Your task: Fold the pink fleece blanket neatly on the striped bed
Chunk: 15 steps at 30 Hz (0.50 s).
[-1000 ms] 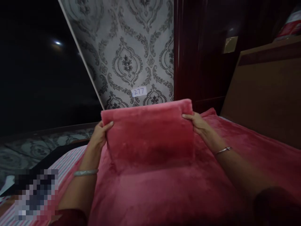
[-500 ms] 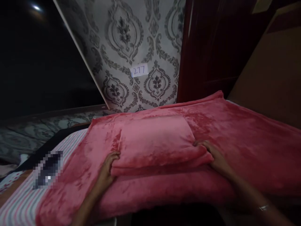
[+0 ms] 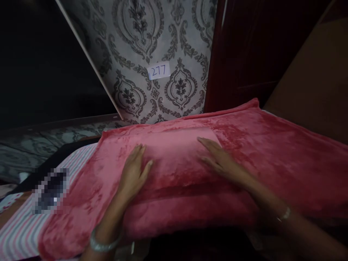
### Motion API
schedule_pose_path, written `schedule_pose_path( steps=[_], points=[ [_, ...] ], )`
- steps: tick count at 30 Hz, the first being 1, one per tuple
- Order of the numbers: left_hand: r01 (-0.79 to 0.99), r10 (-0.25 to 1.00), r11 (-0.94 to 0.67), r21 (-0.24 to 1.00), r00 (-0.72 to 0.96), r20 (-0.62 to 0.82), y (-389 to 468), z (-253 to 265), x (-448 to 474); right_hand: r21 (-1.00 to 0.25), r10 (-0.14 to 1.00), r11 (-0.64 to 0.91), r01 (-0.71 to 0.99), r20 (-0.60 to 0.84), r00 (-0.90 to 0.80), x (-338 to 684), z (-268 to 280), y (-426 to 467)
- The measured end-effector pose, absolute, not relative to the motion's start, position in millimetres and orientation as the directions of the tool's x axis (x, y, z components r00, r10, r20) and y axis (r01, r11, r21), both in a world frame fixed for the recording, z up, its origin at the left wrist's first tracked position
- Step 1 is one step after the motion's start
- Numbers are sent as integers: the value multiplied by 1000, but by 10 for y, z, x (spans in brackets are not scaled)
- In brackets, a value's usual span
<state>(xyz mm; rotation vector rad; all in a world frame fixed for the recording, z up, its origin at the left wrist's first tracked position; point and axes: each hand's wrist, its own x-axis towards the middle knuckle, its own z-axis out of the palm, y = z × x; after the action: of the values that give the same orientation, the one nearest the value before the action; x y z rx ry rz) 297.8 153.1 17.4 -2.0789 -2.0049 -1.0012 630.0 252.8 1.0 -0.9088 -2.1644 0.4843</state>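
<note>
A folded pink plush cloth (image 3: 174, 156) forms a flat rectangular bundle in the middle. Beneath it spreads a larger pink plush blanket (image 3: 285, 166) that hangs over the near edge. On the bundle's left side rests my left hand (image 3: 134, 168), fingers extended and thumb apart. My right hand (image 3: 217, 157) lies over the right part of the bundle, fingers stretched out toward its far edge. Neither hand grips the cloth. The bundle's right end is partly hidden by my right hand and forearm.
A striped cloth (image 3: 24, 224) shows at the left, with a blurred-out dark object (image 3: 51, 190) on it. Behind stand a patterned wall (image 3: 179, 40) with a "277" label (image 3: 159, 70), a large dark screen (image 3: 49, 65) and a dark red door panel (image 3: 244, 54). Brown board (image 3: 318, 79) leans at right.
Both hands have let go of the bundle's near side corners. They have moved up and inward onto its top, fingers now stretched out. The view has tilted slightly down.
</note>
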Motion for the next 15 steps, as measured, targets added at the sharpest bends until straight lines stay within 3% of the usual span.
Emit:
schedule_pose_path(
  steps=[2, 6, 11, 15],
  points=[
    [950, 895, -155, 271, 18, 445, 1872, 295, 3104, -508, 679, 724, 466, 407, -611, 5972, 151, 2755],
    [990, 970, -55, 133, 22, 243, 2519, 507, 3241, -361, 727, 682, 636, 234, -646, 5456, 343, 3165],
    [999, 991, -35, -4, 36, 128, 2699, 254, 3369, -183, 613, 790, 586, 206, -763, 5188, 86, 3168],
    [996, 985, 19, -86, -4, 174, 2547, -200, 3385, -118, 600, 797, 592, 262, -756, 5217, -409, 3074]
  ],
)
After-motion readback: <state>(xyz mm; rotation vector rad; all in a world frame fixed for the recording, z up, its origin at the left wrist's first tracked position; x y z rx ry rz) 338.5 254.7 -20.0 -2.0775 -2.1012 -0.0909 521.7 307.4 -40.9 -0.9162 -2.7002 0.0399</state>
